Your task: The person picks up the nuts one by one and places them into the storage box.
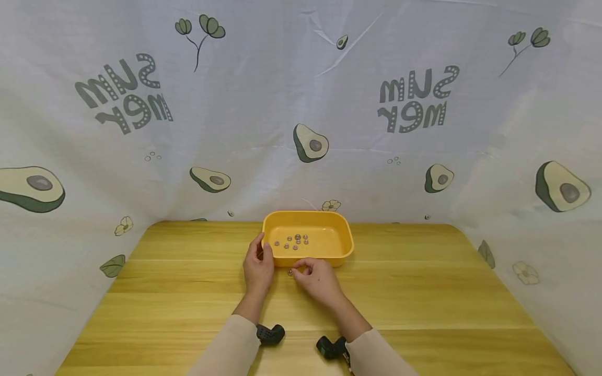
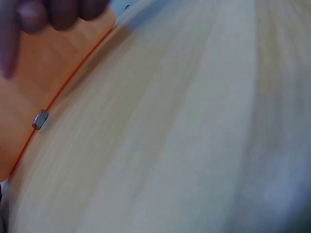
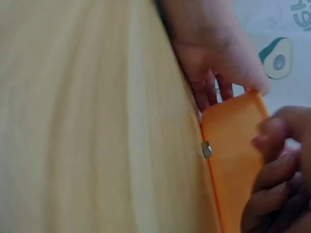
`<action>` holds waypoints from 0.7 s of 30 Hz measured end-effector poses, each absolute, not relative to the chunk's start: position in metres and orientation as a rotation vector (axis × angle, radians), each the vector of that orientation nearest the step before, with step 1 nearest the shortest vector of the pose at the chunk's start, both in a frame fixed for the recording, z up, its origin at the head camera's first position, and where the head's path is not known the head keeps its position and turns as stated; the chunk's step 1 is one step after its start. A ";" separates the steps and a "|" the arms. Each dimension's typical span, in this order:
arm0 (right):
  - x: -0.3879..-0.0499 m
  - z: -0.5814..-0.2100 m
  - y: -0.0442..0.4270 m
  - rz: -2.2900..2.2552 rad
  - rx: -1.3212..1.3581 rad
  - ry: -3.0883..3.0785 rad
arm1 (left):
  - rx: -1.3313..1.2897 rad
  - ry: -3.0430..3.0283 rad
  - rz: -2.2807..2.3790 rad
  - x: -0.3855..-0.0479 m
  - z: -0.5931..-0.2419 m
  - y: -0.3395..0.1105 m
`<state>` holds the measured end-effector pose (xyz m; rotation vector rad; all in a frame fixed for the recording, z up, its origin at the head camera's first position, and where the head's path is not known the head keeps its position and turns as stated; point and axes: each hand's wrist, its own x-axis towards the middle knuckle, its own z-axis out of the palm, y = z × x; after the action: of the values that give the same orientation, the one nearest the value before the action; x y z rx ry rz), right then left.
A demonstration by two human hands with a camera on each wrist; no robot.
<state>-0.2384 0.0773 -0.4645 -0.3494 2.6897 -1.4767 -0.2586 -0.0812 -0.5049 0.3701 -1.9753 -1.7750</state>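
Observation:
A yellow plastic basin stands on the wooden table; several small metal nuts lie on its floor, mostly toward the left. My left hand holds the basin's left end, thumb at the rim and the other fingers along the outside. One more nut rests on the table against the basin's front wall, which looks orange in both wrist views. My right hand hovers by that nut, fingers loosely bent. In the right wrist view a gap separates its fingers from the nut.
The wooden table reaches out on both sides of the basin. Right behind the basin hangs a white cloth printed with avocados, and it continues along both sides. Black devices are worn at both wrists.

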 end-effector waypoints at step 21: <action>-0.238 -0.489 0.068 -1.137 -0.421 2.896 | 0.390 -1.980 -1.795 -0.258 -0.506 -0.082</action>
<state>-0.2380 0.0681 -0.4889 -0.4206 2.8963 -1.1369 -0.2579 -0.0822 -0.5063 0.3896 -1.9799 -1.7954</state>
